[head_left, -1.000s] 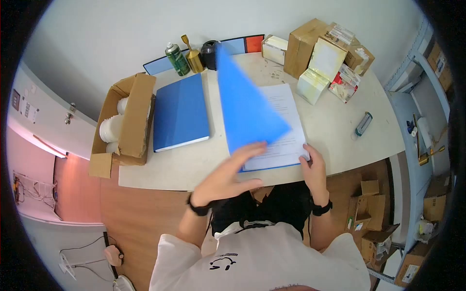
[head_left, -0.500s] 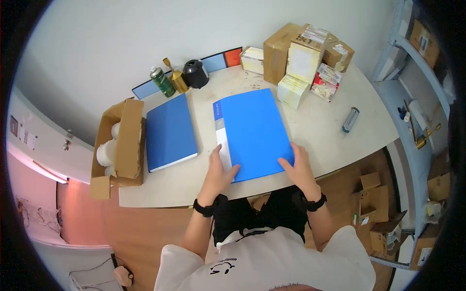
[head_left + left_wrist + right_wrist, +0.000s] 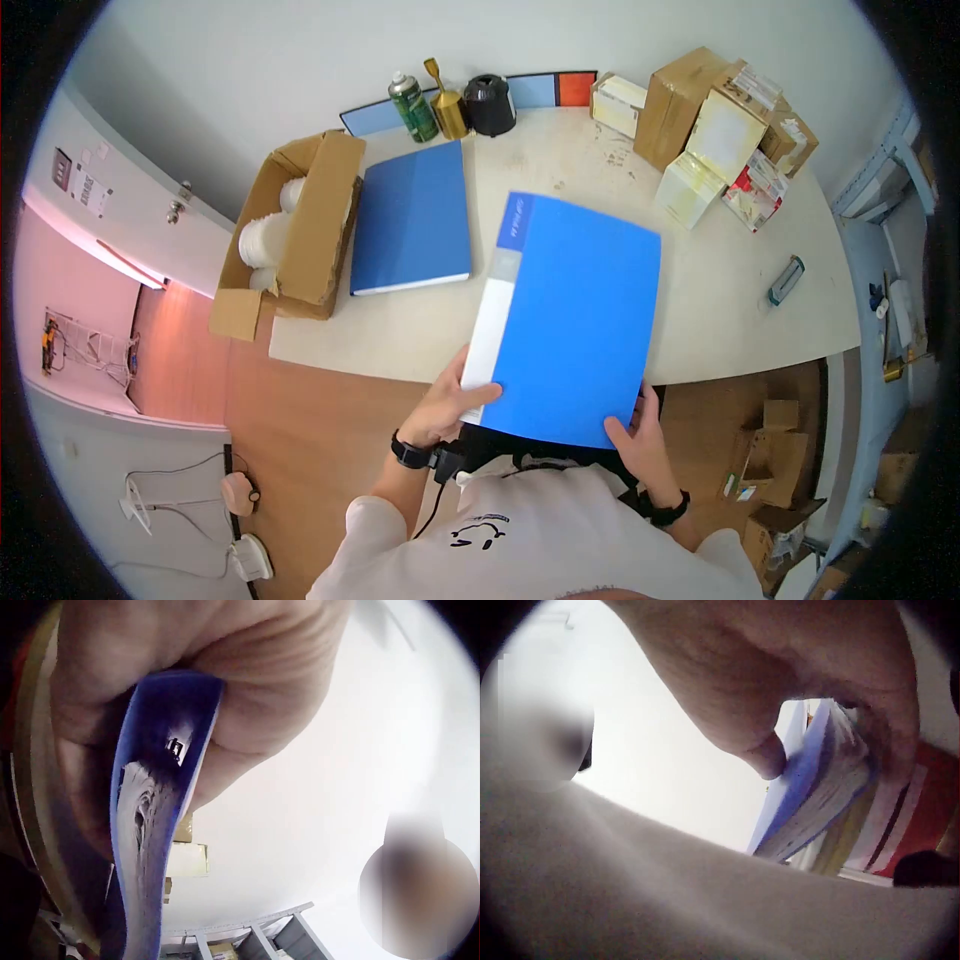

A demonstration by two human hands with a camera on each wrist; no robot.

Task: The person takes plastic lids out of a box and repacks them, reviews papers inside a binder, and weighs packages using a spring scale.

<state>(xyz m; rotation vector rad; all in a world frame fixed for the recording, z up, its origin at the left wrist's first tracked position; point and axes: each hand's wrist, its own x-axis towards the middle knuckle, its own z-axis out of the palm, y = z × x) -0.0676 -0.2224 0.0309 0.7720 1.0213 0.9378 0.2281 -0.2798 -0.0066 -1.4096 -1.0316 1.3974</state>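
A bright blue presentation folder with a white and dark blue spine strip is held closed over the table's front edge, close to the body. My left hand grips its lower left corner, thumb on the cover and fingers beneath. On the lower right side my right hand holds the edge the same way. The left wrist view shows the folder's end, with a stack of sheets between the covers and the left hand around the spine. In the right wrist view, the right thumb and fingers pinch the folder.
A darker blue binder lies on the white table, beside a cardboard box of white rolls. At the back stand a green spray can, a brass-coloured item and a black container. Several boxes and a utility knife are on the right.
The cover has swung shut over the printed sheets. Both hands have then taken hold of the folder and brought it off the table toward the body, slightly tilted.
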